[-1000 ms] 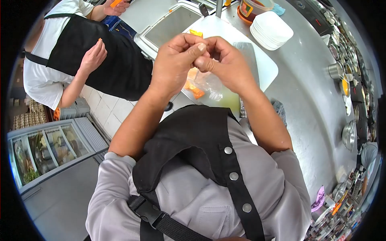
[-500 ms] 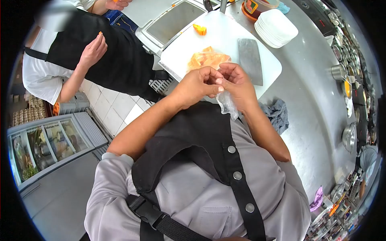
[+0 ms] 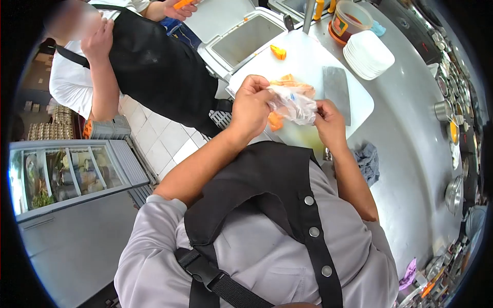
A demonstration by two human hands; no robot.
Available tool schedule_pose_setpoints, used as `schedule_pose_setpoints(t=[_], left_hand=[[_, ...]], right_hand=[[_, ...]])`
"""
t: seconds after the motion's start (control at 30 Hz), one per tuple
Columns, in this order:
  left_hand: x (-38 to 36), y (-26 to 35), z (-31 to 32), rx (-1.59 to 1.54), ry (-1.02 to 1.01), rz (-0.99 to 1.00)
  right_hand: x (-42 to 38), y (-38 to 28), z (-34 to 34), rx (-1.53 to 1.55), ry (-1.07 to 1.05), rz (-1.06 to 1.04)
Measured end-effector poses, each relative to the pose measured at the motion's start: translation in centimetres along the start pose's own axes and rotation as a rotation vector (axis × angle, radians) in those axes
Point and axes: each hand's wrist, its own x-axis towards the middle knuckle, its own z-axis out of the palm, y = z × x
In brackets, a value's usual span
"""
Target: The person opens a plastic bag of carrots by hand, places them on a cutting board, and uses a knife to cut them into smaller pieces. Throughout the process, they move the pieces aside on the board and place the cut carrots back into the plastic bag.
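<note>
Left hand (image 3: 251, 105) and right hand (image 3: 330, 123) had spread apart since half a second earlier, when their fingertips were close together. The plastic bag (image 3: 297, 107) between them looked clear, thin and crumpled, with a small blue mark near the left fingers. Each hand pinched one side of it between thumb and fingers. Before, the bag had dangled beneath the fingers; now it stretched from hand to hand above the cutting board (image 3: 362, 108) and hid part of the orange food (image 3: 290, 80) lying there. Off to the left of the left hand, a co-worker's hand (image 3: 97, 41) had risen higher than before. Just beyond the right hand, a wide grey blade (image 3: 336, 92) lay flat on the board. Beyond the left hand sat a small orange piece (image 3: 278, 52) and, farther off, a grey bin (image 3: 246, 42). Stacked white dishes (image 3: 368, 56) stood beyond the right hand and to its right, while a grey cloth (image 3: 367, 163) lay bunched beside the right forearm
</note>
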Motion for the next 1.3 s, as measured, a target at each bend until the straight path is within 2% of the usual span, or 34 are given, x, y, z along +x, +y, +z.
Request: schedule_pose_setpoints(t=[0.03,0.07,0.13,0.2,0.27,0.3,0.33,0.37,0.4,0.43,0.47,0.53,0.57,0.6,0.67,0.73,0.77,0.8,0.83,0.87,0.9,0.93,1.0,1.03,1.07,1.13,1.17,1.2,1.23,1.27,1.3], left_hand=[[0.4,0.6,-0.7,-0.089,-0.019,-0.084],[0.9,0.4,-1.2,-0.087,-0.023,-0.071],[1.1,1.0,-1.1,-0.208,0.038,-0.244],[0.8,0.5,-0.9,-0.194,0.016,-0.263],[1.1,-0.5,-2.5,0.398,-0.233,-0.101],[1.9,-1.1,-4.2,0.953,-0.304,0.1],[2.4,-1.1,-5.0,0.951,-0.302,0.097],[2.8,-1.4,-5.7,1.162,-0.166,0.065],[3.2,-2.0,-6.6,1.367,-0.029,0.024],[4.2,-2.8,-8.3,1.353,0.035,0.077],[5.1,-3.6,-9.8,1.335,0.098,0.127],[5.4,-2.6,-9.1,0.712,0.219,-0.212],[4.8,-1.8,-7.7,0.419,0.211,-0.258],[4.2,-1.0,-6.6,0.126,0.207,-0.299],[3.8,-0.3,-5.3,0.034,0.143,-0.33],[3.8,-0.3,-5.0,-0.032,0.091,-0.389],[3.8,-0.2,-5.0,-0.04,0.095,-0.39],[3.6,0.0,-5.0,-0.069,-0.014,-0.39],[3.4,0.3,-4.7,-0.095,-0.124,-0.391],[3.2,0.5,-4.3,-0.1,-0.122,-0.396],[2.8,1.0,-3.5,-0.051,-0.112,-0.367],[2.3,1.4,-2.9,-0.001,-0.103,-0.336],[2.1,1.5,-2.9,0.032,-0.104,-0.283],[2.2,1.3,-3.5,0.079,-0.202,-0.227],[2.3,1.1,-3.9,0.126,-0.303,-0.17],[1.6,1.3,-2.7,0.134,-0.301,-0.156],[1.3,1.7,-2.0,0.144,-0.296,-0.134],[1.3,2.2,-1.8,0.141,-0.297,-0.135],[1.2,2.9,-2.0,0.622,-0.378,-0.087],[1.1,3.3,-2.2,1.105,-0.446,-0.037],[1.2,2.4,-3.0,1.368,-0.403,0.112]], right_hand=[[0.3,0.3,-0.4,-0.039,0.005,0.138],[0.6,0.6,-1.0,-0.078,0.011,0.278],[1.7,0.4,-1.7,0.013,-0.047,0.337],[2.6,-0.5,-1.9,0.783,0.128,0.579],[3.4,-2.1,-1.8,0.875,0.073,0.595],[3.7,-2.4,-1.6,1.027,0.041,0.588],[4.0,-2.7,-1.5,1.175,0.014,0.581],[3.9,-3.0,-1.3,1.171,0.02,0.59],[3.7,-3.3,-1.1,1.207,-0.113,0.532],[3.2,-3.3,-0.9,1.238,-0.24,0.477],[2.6,-3.0,-1.0,1.228,-0.218,0.499],[2.4,-2.4,-1.5,0.734,-0.4,0.224],[2.6,-3.2,-2.1,0.14,-0.54,0.188],[2.6,-3.5,-2.0,0.13,-0.539,0.206],[2.8,-3.8,-1.1,-0.554,-0.534,-0.106],[3.4,-3.3,-0.6,-0.571,-0.493,-0.142],[3.8,-3.2,-0.3,-0.711,-0.383,-0.105],[4.2,-3.2,-0.1,-0.847,-0.269,-0.066],[5.2,-2.8,-0.6,-0.847,-0.275,-0.06],[6.4,-2.3,-1.6,-0.801,-0.145,-0.002],[7.2,-2.3,-2.2,-0.752,-0.016,0.053],[7.0,-4.1,-2.0,-0.752,-0.017,0.053],[5.9,-7.8,-1.1,-0.562,0.183,-0.273],[5.6,-8.2,-0.7,-0.61,0.117,-0.504],[5.0,-8.7,0.3,-0.54,-0.035,-0.608],[4.3,-7.9,2.7,-0.682,-0.223,-0.595],[4.3,-6.3,2.9,-0.686,-0.221,-0.594],[4.7,-4.1,3.2,-0.94,-0.183,-0.4],[5.0,-3.6,3.5,-1.182,-0.144,-0.197],[5.1,-3.4,3.1,-1.18,-0.149,-0.197],[5.4,-4.2,2.4,-1.177,-0.239,-0.108]])
